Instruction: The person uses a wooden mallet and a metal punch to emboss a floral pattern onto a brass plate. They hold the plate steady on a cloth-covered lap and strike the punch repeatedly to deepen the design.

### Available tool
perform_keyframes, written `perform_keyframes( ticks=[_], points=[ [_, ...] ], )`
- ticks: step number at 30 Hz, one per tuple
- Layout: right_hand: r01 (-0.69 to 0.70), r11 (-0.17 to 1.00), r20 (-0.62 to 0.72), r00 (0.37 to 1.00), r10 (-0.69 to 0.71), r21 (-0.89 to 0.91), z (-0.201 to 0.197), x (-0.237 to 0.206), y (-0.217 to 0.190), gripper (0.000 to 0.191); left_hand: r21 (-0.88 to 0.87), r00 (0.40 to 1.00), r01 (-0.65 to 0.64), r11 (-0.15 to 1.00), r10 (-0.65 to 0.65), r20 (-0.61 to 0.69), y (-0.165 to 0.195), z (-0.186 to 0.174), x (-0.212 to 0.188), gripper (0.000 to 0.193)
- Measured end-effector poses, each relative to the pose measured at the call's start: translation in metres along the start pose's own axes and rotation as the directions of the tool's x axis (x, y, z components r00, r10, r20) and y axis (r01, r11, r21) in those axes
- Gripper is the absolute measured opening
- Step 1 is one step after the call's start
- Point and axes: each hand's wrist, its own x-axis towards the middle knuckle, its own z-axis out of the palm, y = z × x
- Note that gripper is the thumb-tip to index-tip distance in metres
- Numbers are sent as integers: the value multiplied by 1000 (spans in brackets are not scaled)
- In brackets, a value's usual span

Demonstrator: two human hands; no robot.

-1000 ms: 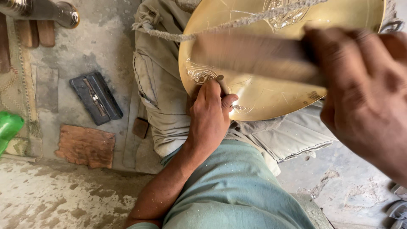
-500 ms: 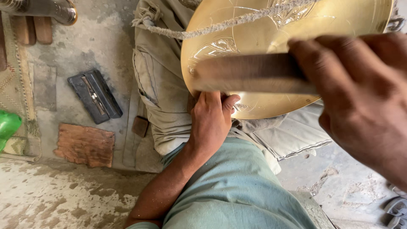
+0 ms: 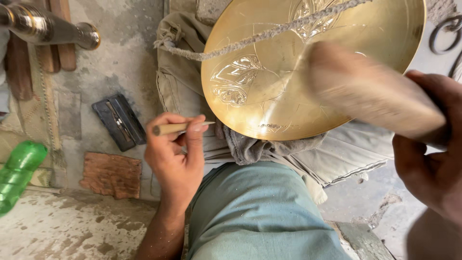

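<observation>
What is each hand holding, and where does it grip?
The left hand pinches a thin tool near its middle. The right hand grips one end of a blurred wooden mallet.

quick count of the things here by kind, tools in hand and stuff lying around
brass plate: 1
thin engraving tool in left hand: 1
blurred wooden tool in right hand: 1
green bottle: 1
black case: 1
brick: 1
Total: 6

- One round brass plate (image 3: 269,82), upper centre.
- One cord (image 3: 250,39) across it.
- One wooden-handled tool (image 3: 180,127).
- One blurred wooden block (image 3: 370,96), right.
- One green bottle (image 3: 19,171), left edge.
- One dark flat case (image 3: 119,122).
- Two hands: left hand (image 3: 175,154), right hand (image 3: 430,154).
</observation>
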Motion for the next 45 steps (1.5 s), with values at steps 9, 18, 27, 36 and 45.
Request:
perform_keyframes(
  ticks=[9,18,27,36,45],
  points=[
    [-407,665,-75,818,570,626,67,-63,46,49,51,968,-78,996,63,244,10,27,40,38],
    [-398,780,-112,855,506,482,79,-74,50,47,181,806,-466,866,331,492,5,58,68,47],
    [-172,925,-227,939,258,338,63,-22,16,43,229,813,-461,857,304,497,-1,61,69,44],
    [41,966,-116,991,-73,-255,34,24,-11,56,196,831,-439,877,314,459,-5,65,67,46],
    [-83,986,23,996,87,-148,28,31,-7,64,218,846,-387,896,251,471,-3,65,64,44]
  ],
)
